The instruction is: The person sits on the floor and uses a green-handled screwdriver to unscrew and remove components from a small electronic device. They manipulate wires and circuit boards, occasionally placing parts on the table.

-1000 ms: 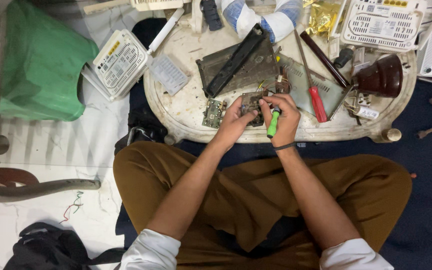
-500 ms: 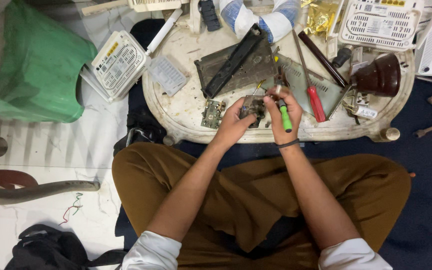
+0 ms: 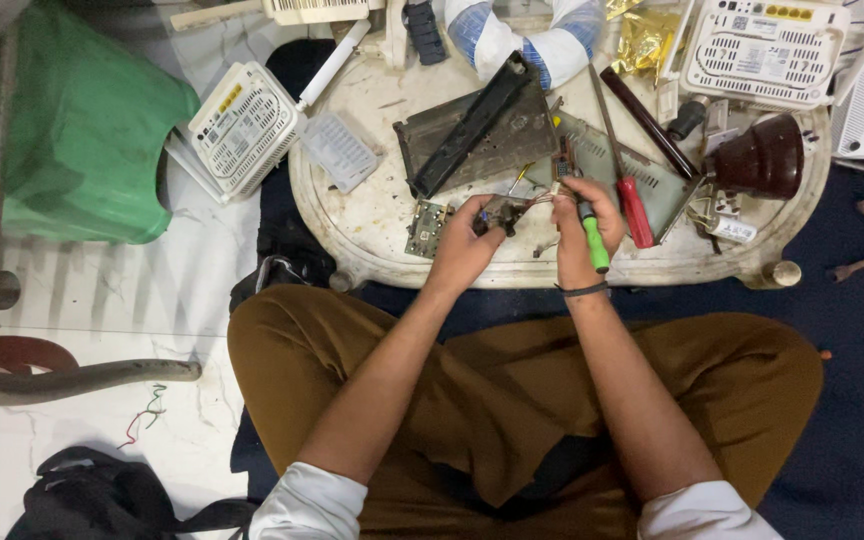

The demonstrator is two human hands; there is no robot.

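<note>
The left hand (image 3: 464, 245) grips a small dark electronic part (image 3: 500, 213) with thin wires, held just above the white oval bench (image 3: 372, 215). The right hand (image 3: 580, 225) is closed around a green-handled screwdriver (image 3: 593, 240), its tip at the part. A red-handled screwdriver (image 3: 635, 211) lies just beside the right hand, a small circuit board (image 3: 426, 228) near the left.

**Colours and patterns observed**

Screwdriver (image 3: 594, 238) in the right hand (image 3: 580, 222): bright green handle. Second screwdriver (image 3: 635, 210) on the tray: red handle. Tray (image 3: 372, 215): off-white, stained. Trousers (image 3: 512, 400): plain mustard brown. Sleeves (image 3: 307, 505): white. Stool (image 3: 72, 130): green. Router (image 3: 244, 128): white with yellow ports. Rolled cloth (image 3: 512, 35): blue-and-white check. Insulator (image 3: 764, 158): dark maroon. Floor mat (image 3: 852, 330): navy. Wristband (image 3: 582, 291): black.
</note>
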